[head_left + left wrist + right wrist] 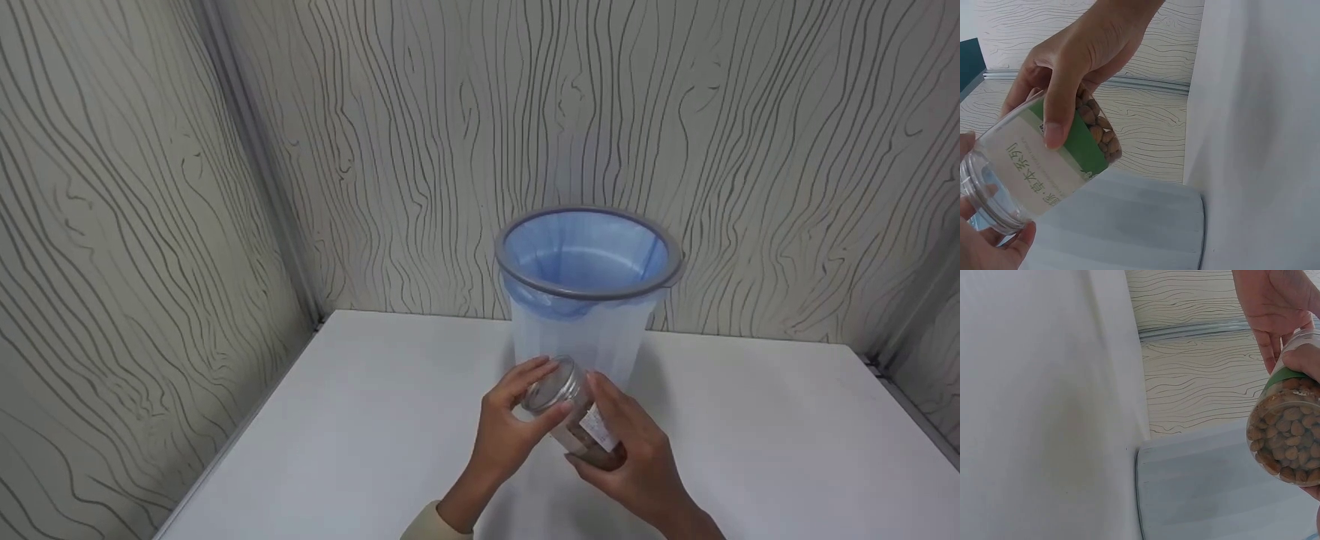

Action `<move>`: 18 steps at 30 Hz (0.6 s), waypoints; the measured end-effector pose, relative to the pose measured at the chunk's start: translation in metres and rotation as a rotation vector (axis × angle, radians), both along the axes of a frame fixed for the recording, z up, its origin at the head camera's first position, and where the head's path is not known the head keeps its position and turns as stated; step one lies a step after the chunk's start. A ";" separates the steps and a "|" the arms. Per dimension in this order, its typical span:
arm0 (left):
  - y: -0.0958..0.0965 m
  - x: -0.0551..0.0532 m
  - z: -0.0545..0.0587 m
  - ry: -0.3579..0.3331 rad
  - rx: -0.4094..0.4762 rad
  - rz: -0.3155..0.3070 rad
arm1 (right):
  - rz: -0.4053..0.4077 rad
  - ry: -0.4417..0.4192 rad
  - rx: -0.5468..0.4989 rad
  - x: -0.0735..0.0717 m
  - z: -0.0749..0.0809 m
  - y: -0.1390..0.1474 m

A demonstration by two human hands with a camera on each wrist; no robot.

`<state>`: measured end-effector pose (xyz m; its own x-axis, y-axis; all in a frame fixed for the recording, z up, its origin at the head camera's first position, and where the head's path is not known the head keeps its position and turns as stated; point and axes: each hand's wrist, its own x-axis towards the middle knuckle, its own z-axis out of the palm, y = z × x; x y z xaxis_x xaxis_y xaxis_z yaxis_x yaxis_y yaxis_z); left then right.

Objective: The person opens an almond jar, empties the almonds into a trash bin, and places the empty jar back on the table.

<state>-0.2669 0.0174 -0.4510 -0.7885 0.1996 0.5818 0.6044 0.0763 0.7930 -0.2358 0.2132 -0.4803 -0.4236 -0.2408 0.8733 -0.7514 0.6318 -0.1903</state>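
A clear plastic jar [587,433] with a white and green label [1027,163] is held tilted between both hands. Brown nut-like kernels [1292,439] lie gathered at its base. My left hand [506,427] grips the clear ridged top end [555,390] between thumb and fingers. Around the jar's body curls my right hand [641,450], its thumb lying across the label in the left wrist view. The jar is raised in front of the bin, overlapping its lower wall in the head view.
Behind the hands a pale bin [577,337] with a grey rim and a blue liner [585,259] stands on the white table [375,405]. Wood-grain patterned panels [420,150] enclose the table's back and sides.
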 end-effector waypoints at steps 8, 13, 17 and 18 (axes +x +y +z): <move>0.001 0.003 0.003 -0.027 0.011 0.023 | -0.001 0.010 0.010 -0.001 0.000 0.000; 0.001 0.003 0.003 -0.035 0.010 0.026 | -0.007 0.023 0.016 -0.001 0.000 0.000; 0.001 0.003 0.003 -0.047 0.015 0.017 | -0.008 0.022 0.014 -0.001 -0.001 -0.001; 0.001 0.003 0.003 -0.050 0.016 0.016 | -0.008 0.022 0.014 -0.001 -0.001 -0.001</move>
<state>-0.2642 0.0184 -0.4484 -0.8198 0.1774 0.5444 0.5626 0.0723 0.8236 -0.2366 0.2127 -0.4810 -0.4066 -0.2493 0.8789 -0.7501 0.6403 -0.1654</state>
